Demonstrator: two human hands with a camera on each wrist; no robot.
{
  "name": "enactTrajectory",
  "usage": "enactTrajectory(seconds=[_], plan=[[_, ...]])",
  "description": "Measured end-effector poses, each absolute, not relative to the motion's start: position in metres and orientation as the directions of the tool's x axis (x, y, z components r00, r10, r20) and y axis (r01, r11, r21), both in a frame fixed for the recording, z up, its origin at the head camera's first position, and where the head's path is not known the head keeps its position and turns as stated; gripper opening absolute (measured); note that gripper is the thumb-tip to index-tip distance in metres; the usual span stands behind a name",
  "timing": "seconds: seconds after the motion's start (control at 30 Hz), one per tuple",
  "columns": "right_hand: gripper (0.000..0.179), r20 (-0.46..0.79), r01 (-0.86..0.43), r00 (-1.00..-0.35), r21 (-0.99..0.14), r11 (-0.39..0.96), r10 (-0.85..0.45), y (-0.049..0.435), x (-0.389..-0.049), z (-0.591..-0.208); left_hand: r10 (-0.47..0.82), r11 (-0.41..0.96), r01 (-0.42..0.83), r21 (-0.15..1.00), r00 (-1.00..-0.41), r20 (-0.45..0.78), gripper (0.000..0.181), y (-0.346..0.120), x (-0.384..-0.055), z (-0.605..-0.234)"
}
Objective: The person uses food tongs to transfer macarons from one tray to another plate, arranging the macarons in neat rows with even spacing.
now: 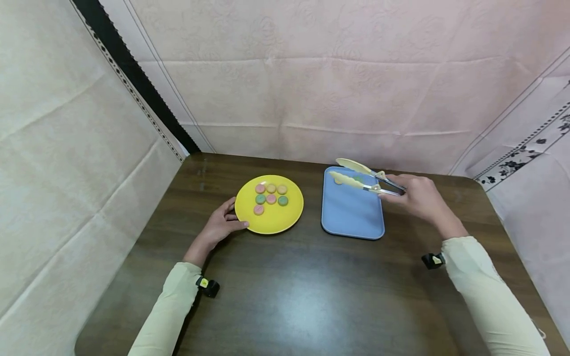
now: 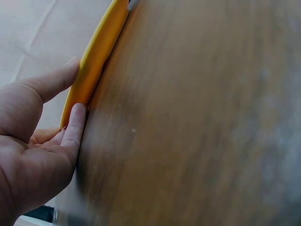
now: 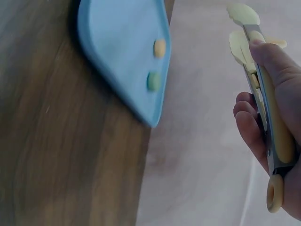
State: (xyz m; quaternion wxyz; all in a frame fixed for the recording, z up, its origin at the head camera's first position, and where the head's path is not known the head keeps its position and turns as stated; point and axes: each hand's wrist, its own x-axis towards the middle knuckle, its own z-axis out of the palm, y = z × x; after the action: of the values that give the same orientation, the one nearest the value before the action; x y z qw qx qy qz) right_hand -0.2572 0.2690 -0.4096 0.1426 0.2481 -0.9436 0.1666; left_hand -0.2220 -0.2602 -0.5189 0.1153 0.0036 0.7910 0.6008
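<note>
Gripping the tongs, a person's right hand holds them slanted above the far end of the blue tray, arms spread wide, with nothing seen between the tips. What matters most, it seems, is the drop from tips to tray floor, where a yellow disc and a green disc lie near the far edge. From the right fingers, both discs lie leftward and lower; the right wrist view shows the tongs raised clear of them. In the head view, the yellow one appears just beside the nearer tip, the green one partly hidden between the arms. The right hand is the nearer to both.

The tongs' long axis runs crosswise, joined end by the palm, tips pointing left and slightly away from the person, across the tray's near-to-far length. At left, the left hand holds the left rim of the yellow plate on the table, thumb and fingers bent at its edge. Round, the plate points nowhere; seven discs rest on it, well apart from the tongs.
</note>
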Motion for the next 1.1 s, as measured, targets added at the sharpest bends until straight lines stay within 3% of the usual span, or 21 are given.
enactTrajectory(seconds=[0.4,1.1], plan=[[0.065,0.242,-0.382,-0.917,-0.294,0.876,-0.318,0.311,-0.272,-0.434,0.134,0.284,-0.120,0.951,-0.977,-0.164,0.096,-0.262,-0.221,-0.522],[0.062,0.185,-0.360,-0.930,-0.290,0.887,-0.317,0.324,-0.280,-0.466,0.121,0.270,-0.132,0.954,-0.978,-0.170,0.095,-0.260,-0.221,-0.522]])
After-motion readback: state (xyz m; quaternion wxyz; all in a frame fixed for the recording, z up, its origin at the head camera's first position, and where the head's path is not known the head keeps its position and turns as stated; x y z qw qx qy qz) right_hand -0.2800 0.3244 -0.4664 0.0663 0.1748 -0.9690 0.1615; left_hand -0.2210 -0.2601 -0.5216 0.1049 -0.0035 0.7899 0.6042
